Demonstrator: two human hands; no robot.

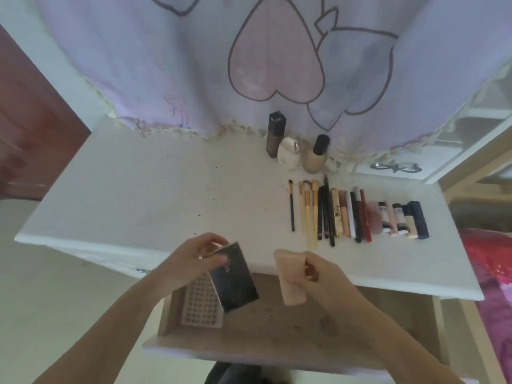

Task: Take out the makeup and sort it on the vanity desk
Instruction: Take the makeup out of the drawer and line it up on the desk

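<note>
Worktop (166,173): white, brushes and tubes (357,214) lined up at right.
Left hand (194,259): grip closed around dark box (235,278) above open drawer (277,325).
Right hand (324,275): grip closed around peach tube (288,281).

Dark compact (235,277): flat, glossy rectangle, tilted, held above the open drawer (277,325).
Peach tube (289,278): soft squeeze tube, upright-ish, held over the drawer's front edge of the vanity desk (155,189).
Brush and pencil row (327,214): laid side by side on the desk, right half.
Small bottles row (401,220): lying just right of the pencils.
Back group (297,146): dark tall bottle, white egg-shaped case, beige bottle with black cap, standing.
Dotted sheet (201,306): flat in drawer's left corner.
</note>
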